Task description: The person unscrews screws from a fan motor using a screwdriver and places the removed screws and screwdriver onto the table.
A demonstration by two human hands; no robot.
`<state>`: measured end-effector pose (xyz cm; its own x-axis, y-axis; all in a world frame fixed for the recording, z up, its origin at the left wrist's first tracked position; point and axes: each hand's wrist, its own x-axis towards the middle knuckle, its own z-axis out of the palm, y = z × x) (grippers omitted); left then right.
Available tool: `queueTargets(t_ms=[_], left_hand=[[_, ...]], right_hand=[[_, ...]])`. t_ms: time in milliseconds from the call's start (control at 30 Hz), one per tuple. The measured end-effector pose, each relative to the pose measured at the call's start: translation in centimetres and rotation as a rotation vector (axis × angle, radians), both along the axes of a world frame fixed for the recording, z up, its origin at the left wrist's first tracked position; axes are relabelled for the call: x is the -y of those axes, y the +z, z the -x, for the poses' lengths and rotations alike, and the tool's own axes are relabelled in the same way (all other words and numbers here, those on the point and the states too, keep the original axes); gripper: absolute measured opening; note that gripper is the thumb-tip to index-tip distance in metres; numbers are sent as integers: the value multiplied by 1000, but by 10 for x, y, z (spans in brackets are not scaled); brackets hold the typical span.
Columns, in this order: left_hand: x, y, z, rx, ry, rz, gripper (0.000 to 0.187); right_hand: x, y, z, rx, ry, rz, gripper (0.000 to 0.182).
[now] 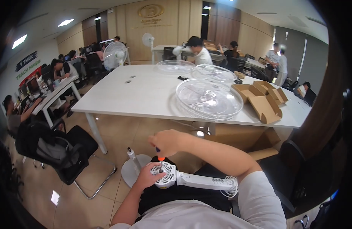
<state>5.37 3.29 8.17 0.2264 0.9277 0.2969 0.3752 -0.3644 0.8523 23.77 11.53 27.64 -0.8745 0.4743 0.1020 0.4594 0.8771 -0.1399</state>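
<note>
The right hand (pixel 166 142) is closed around an orange-handled screwdriver (pixel 160 159), its tip standing upright on a white fan motor housing (pixel 165 178) on the lap. The left hand (pixel 147 176) curls against the housing's near side, steadying it. Keeping the driver vertical and pressed in should stop slipping. Beyond the fingers: one round base (pixel 133 170) on the floor, three clear fan grilles (pixel 208 98) on the table (pixel 126 95), and some open cardboard boxes (pixel 261 97).

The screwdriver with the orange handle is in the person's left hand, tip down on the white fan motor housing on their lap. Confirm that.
Not quite. The head view shows the screwdriver gripped by the right hand, not the left. The left hand steadies the fan motor housing from the side. The rest holds: orange handle, tip down on the white housing on the lap.
</note>
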Motion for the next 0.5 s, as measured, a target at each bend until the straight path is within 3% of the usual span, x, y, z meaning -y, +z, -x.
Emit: queueTargets(t_ms=[133, 200, 333, 433, 500], left_hand=[[-1, -3, 1, -9, -8, 15, 49], [-1, -4, 0, 13, -23, 10, 49], [-3, -5, 1, 1, -29, -15, 51], [-1, -3, 0, -3, -20, 1, 51], [-2, -3, 0, -7, -19, -9, 50]], right_hand=[[3, 2, 5, 6, 18, 145, 46], [21, 17, 10, 164, -414, 46, 41], [11, 13, 4, 221, -395, 108, 36], [7, 11, -8, 144, -215, 159, 34], [4, 6, -13, -47, 2, 89, 29]])
